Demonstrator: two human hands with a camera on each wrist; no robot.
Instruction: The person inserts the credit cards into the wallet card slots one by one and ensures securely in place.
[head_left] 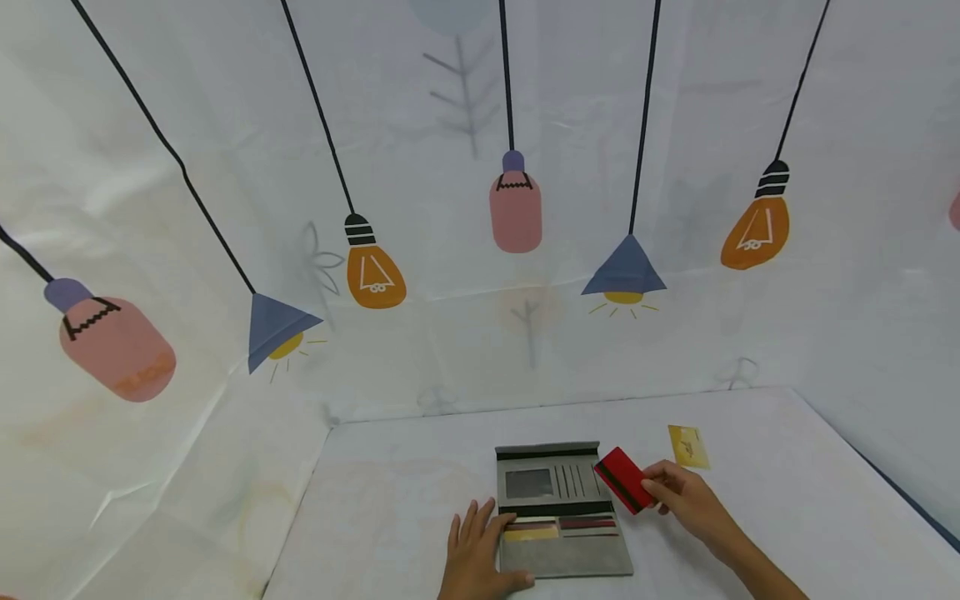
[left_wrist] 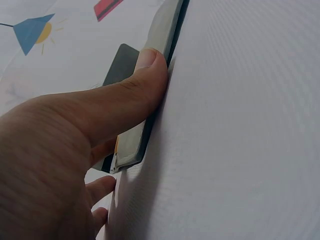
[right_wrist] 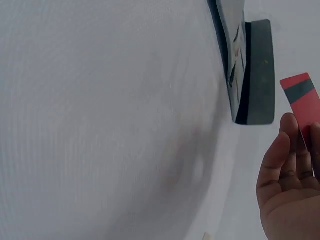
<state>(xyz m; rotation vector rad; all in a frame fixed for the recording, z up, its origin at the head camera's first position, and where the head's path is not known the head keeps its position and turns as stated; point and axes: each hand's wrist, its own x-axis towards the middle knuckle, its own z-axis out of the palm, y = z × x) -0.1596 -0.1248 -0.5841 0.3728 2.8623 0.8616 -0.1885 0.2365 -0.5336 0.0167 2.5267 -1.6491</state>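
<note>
A grey wallet (head_left: 570, 560) lies unfolded on the white table, with several cards in its lower pockets and a dark clear window in its upper half. My left hand (head_left: 478, 557) rests at the wallet's lower left, its fingers spread and index fingertip by the pockets. The left wrist view has the thumb (left_wrist: 135, 82) against the wallet's near edge. Just right of the wallet, my right hand (head_left: 688, 498) pinches a red card (head_left: 621, 478) with a dark stripe, raised above the table and tilted. The right wrist view shows that red card (right_wrist: 304, 102) apart from the wallet.
Beyond my right hand, a yellow card (head_left: 688, 447) lies on the white table (head_left: 390, 500). A pale sheet (head_left: 450, 350) printed with hanging lamps and bulbs rises behind and to the left of the table.
</note>
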